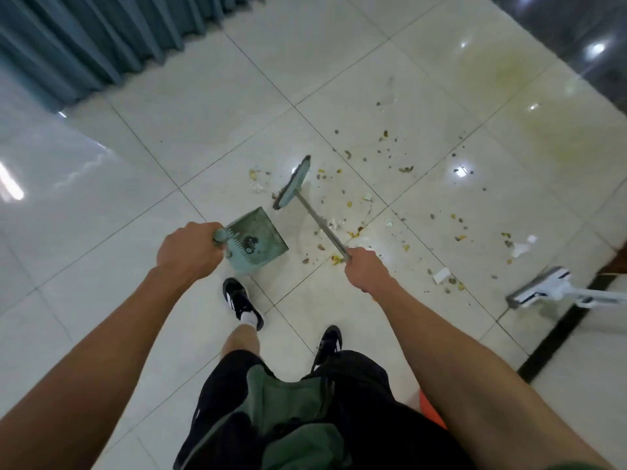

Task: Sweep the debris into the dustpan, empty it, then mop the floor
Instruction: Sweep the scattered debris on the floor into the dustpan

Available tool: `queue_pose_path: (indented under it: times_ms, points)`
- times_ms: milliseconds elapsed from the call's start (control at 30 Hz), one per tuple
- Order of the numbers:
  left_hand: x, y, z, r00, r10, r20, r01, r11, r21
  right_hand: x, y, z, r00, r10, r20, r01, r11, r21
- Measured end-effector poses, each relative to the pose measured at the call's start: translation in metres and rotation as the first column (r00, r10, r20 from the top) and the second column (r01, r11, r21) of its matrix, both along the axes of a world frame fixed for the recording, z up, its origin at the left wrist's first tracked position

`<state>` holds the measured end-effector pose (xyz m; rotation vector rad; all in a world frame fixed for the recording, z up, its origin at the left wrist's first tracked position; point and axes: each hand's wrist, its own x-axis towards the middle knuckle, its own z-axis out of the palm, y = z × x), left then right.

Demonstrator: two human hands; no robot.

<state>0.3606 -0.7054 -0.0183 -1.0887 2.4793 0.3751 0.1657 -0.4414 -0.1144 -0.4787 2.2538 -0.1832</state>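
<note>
My left hand grips the top of the handle of a teal dustpan that stands on the white tiled floor in front of my feet, a little dark debris lying in it. My right hand grips the metal pole of a teal broom. The broom head sits on the floor just beyond the dustpan's open edge. Debris, brown and yellow crumbs with white paper scraps, is scattered over the tiles to the right of the broom.
A white flat mop lies on the floor at the right, beside a black floor strip. Blue-grey curtains hang at the top left. A yellowish stain marks the tiles at the upper right. My feet are just behind the dustpan.
</note>
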Motion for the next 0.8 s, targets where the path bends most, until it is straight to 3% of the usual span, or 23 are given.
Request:
queue_pose_path:
  times_ms: [100,267,400,600,800]
  points:
    - [0.008,-0.052,-0.004,1.0,0.03,-0.004,-0.03,1.0,0.005,0.001,-0.061,-0.011,0.998,-0.048,0.048,0.05,0.997,-0.053]
    - [0.017,-0.151,-0.019,0.999,0.046,0.011,-0.046,0.999,0.028,0.005,-0.175,-0.015,0.892,-0.359,0.276,0.396,0.913,-0.095]
    - [0.03,-0.22,-0.029,0.997,0.075,0.022,-0.077,0.994,0.075,0.005,-0.266,-0.024,0.86,-0.396,0.322,0.444,0.891,-0.091]
    - [0.028,-0.278,-0.046,0.998,0.017,0.052,-0.021,0.996,0.081,0.007,-0.365,-0.043,0.881,-0.353,0.314,0.393,0.917,-0.073]
    - [0.005,-0.28,-0.046,0.995,-0.077,0.058,0.072,0.995,0.074,0.007,-0.346,-0.051,0.996,-0.038,0.085,0.028,0.993,0.119]
